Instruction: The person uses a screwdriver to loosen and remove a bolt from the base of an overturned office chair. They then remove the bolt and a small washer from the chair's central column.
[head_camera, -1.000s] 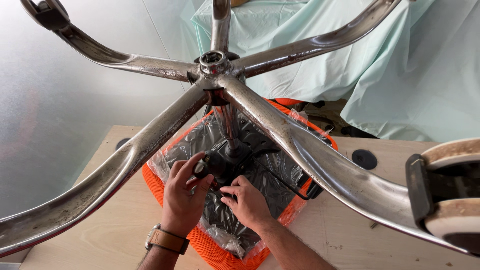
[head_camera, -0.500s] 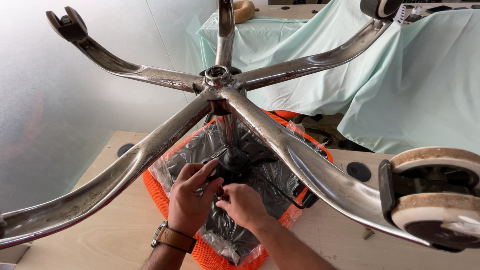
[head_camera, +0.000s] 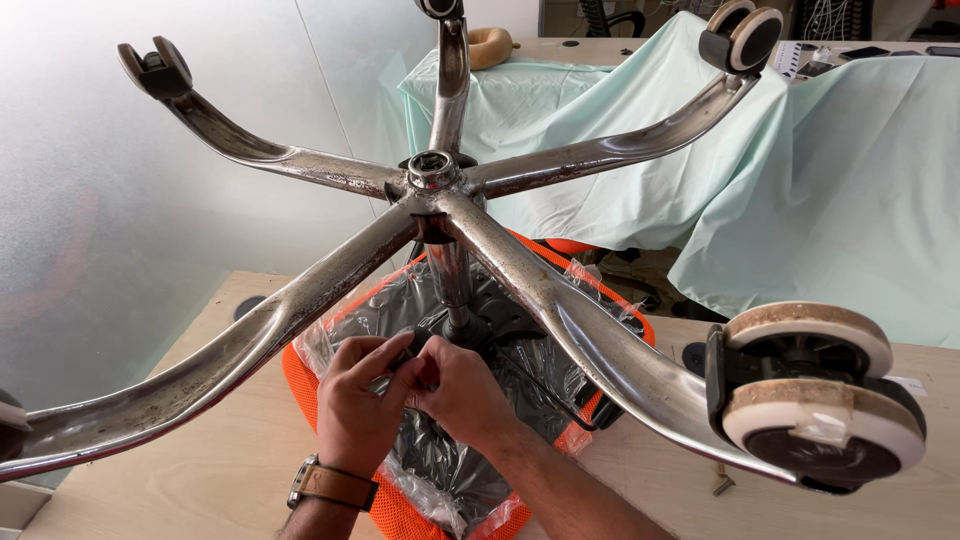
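Two hands are pressed together at six o'clock below the hub: the left hand (head_camera: 358, 405) and right hand (head_camera: 462, 392) are pinched on a small black part (head_camera: 405, 362) of the seat mechanism (head_camera: 490, 320). Five chrome legs (head_camera: 300, 290) are counted, and one castor (head_camera: 815, 395) at four o'clock, over one orange seat (head_camera: 300, 385).

Can't see what my fingers (head_camera: 400, 352) pinch, the chair leg (head_camera: 200, 370) runs off-frame left, seat (head_camera: 470, 470) mostly covered.
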